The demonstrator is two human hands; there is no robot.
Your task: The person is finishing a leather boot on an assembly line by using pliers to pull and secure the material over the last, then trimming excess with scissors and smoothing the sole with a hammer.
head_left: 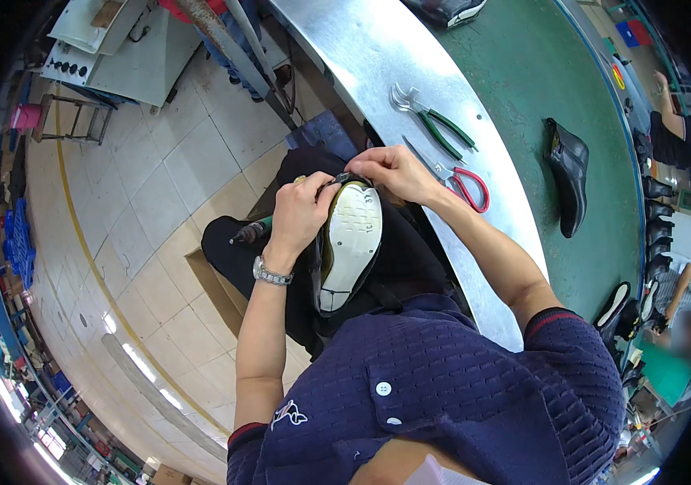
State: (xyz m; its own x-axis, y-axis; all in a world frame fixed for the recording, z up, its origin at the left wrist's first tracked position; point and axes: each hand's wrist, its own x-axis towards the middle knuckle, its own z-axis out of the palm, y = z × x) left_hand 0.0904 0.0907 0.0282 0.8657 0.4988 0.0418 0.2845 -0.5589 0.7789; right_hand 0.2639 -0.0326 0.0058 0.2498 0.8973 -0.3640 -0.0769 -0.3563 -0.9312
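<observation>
Room between pliers and black shoe; scissors obstruct beside right hand

Single shoe held bottom-up over dark-clad lap, length pointed away from body. Off-white underside fully exposed, broader at far end, narrowed toward near end. Far edge of pale face scalloped; small dark marks scattered across it, thin dark line run across near end. Yellowish-olive band bared along left edge, bordered by black upper; far tip pinched.
</observation>
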